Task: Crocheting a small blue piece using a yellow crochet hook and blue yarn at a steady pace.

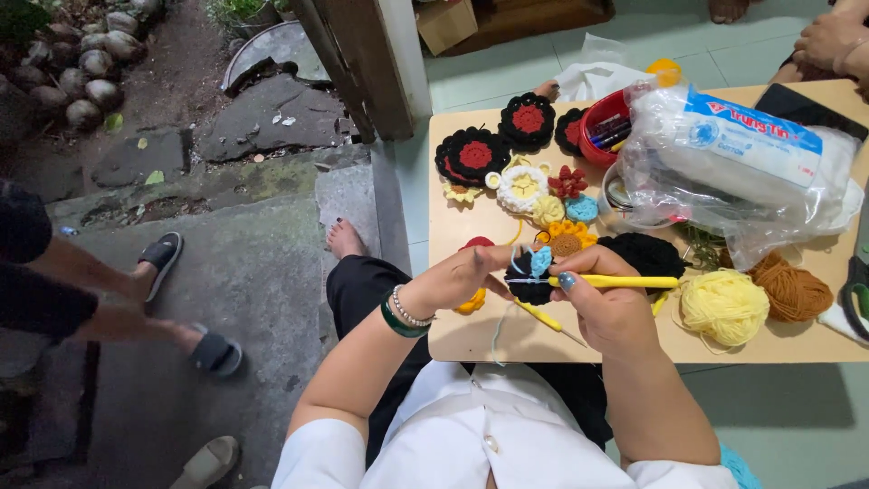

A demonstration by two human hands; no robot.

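Note:
My left hand (466, 276) pinches a small black crochet piece (528, 285) with a light blue centre, held over the near edge of a low wooden table (507, 340). My right hand (611, 303) grips a yellow-handled crochet hook (625, 282) whose tip is at that piece. Thin yarn runs from the work. A second yellow hook (543, 319) lies on the table under my hands. A pale yellow yarn ball (724, 306) and a brown yarn ball (795, 290) sit just right of my right hand, and black yarn (647, 254) lies behind it.
Finished crochet flowers, black with red centres (472, 156) and smaller coloured ones (525, 188), lie on the table's far left. A red cup of markers (605, 127) and a plastic bag of white stuffing (742, 158) stand behind. Another person's sandalled feet (195, 349) are at left; another person's hand (828, 41) at top right.

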